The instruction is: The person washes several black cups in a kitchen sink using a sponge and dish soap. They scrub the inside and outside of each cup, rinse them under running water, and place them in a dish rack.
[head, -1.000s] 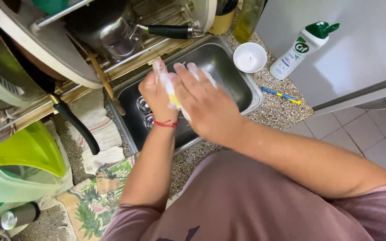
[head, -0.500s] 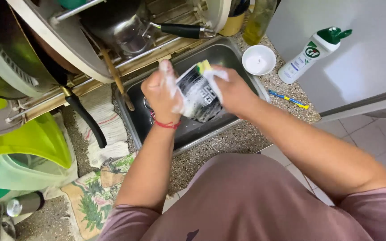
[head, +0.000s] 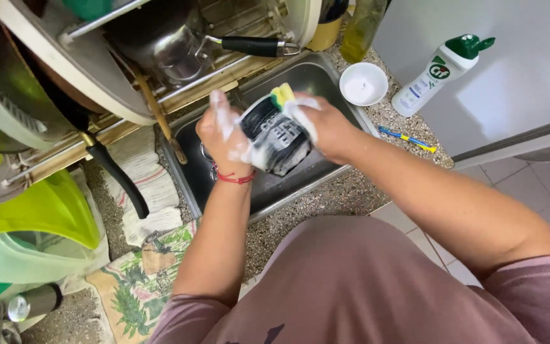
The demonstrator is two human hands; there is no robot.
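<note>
At the far left a green plastic bin (head: 39, 223) is cut off by the frame edge, and above it the dish rack (head: 97, 76) runs out of view at the top, so the plates and pot (head: 160, 44) in it show only in part. A black pan handle (head: 119, 181) hangs down from the rack over a striped cloth (head: 138, 185).

The left hand (head: 224, 134), foamy and wearing a red wrist string, grips the near end of a black mug (head: 275, 137) held over the steel sink (head: 288, 185). The mug lies tilted, its long axis running from lower left toward upper right; soap suds blur its surface, and which end is the mouth is hard to make out. The right hand (head: 326, 124) clasps the other end and presses a yellow sponge (head: 282, 95) against it, fingers hiding most of the sponge.

Further right stand a small white bowl (head: 363, 83) and a white bottle with a green cap (head: 440, 73), with a blue and yellow toothbrush (head: 407, 138) lying on the speckled counter (head: 351, 191).
</note>
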